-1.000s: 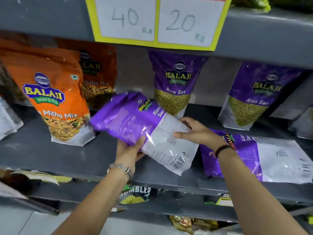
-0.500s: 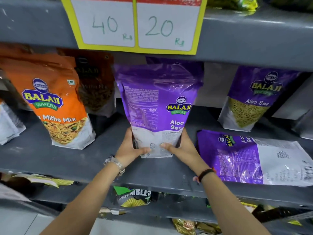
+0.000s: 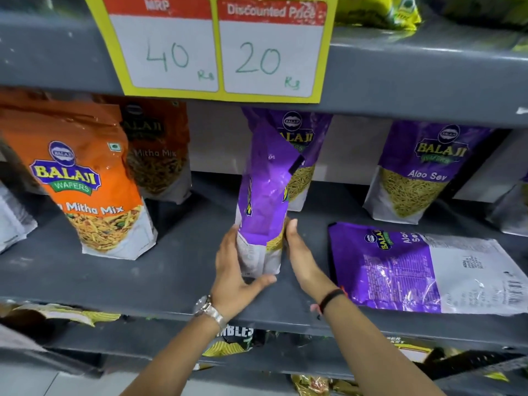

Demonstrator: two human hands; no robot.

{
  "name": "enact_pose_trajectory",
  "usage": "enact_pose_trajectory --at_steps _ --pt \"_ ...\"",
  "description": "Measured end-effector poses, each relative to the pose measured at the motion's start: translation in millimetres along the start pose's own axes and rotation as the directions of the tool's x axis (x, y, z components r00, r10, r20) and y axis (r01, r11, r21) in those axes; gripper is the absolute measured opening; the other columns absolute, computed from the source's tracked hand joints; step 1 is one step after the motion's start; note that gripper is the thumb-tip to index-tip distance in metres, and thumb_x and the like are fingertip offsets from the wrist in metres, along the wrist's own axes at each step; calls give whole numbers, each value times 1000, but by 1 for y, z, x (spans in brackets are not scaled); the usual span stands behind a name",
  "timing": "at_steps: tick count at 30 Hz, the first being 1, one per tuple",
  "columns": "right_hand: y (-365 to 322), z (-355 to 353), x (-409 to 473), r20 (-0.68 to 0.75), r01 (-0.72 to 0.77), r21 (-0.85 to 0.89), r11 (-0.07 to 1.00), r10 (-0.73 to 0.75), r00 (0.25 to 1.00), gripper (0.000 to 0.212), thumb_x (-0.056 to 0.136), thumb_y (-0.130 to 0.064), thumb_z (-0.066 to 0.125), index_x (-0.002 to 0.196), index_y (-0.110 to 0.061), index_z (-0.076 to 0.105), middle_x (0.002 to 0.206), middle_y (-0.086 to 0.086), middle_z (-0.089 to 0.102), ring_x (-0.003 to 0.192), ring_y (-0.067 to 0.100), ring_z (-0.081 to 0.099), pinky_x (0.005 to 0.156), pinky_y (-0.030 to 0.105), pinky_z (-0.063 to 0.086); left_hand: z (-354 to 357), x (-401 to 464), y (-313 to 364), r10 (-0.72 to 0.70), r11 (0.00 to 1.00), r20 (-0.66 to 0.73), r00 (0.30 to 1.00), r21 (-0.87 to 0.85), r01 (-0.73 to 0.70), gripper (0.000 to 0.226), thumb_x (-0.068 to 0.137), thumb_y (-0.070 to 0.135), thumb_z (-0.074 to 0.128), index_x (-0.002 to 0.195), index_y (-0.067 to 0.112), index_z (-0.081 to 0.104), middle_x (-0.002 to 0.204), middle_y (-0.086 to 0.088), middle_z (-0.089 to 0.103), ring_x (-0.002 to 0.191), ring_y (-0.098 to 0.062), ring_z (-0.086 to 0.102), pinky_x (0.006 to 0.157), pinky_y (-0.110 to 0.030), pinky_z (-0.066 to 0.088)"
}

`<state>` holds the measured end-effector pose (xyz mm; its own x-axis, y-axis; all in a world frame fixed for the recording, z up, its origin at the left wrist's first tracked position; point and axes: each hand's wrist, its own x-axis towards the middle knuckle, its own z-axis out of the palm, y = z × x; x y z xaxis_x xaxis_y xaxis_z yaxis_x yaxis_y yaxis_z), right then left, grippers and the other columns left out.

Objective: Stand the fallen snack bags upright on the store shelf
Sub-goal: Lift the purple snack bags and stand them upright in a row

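A purple Aloo Sev bag stands upright on the grey shelf, turned edge-on toward me. My left hand cups its base from the left and front. On the bag's right side, my right hand lies flat against the lower edge. Behind it stands another purple bag. A second purple Aloo Sev bag lies flat on its face at the right of the shelf. A further purple bag stands upright behind that one.
Two orange Mitha Mix bags stand upright at the left, one behind the other. A yellow price card hangs from the shelf above. Lower shelves hold more snack packets. A pale bag sits at the far left edge.
The purple bag went from tilted in both hands to upright on the shelf, then turned from back-facing to edge-on. My hands shifted to its base.
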<state>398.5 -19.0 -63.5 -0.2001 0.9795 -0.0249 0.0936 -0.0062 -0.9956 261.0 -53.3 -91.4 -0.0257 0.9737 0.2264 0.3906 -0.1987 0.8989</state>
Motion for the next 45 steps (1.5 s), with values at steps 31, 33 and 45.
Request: enact_pose_trajectory --at_steps 31,33,45 --pt "-7 -13 -13 -319 101 -221 970 -170 932 69 70 -9 75 127 -16 37 117 -10 48 106 7 49 85 4 39 -45 22 -23 -48 999 -203 978 -22 45 74 71 36 61 132 11 27 137 -23 35 122 -40 41 103 -45 40" --pt "-12 -33 -30 -451 88 -267 960 -205 869 63 71 -9 73 125 -15 40 114 -3 51 101 11 52 79 3 41 -33 5 -12 121 989 -331 936 122 -85 69 76 49 54 125 5 34 126 -33 38 114 -43 41 99 -48 39" --pt "-29 -273 -62 -315 -277 -822 498 7 949 31 87 -27 54 116 -18 59 125 11 61 116 33 55 100 51 39 121 -16 83 -163 884 885 436 -66 463 23 71 35 68 82 21 54 59 15 72 49 -2 61 46 -16 48"
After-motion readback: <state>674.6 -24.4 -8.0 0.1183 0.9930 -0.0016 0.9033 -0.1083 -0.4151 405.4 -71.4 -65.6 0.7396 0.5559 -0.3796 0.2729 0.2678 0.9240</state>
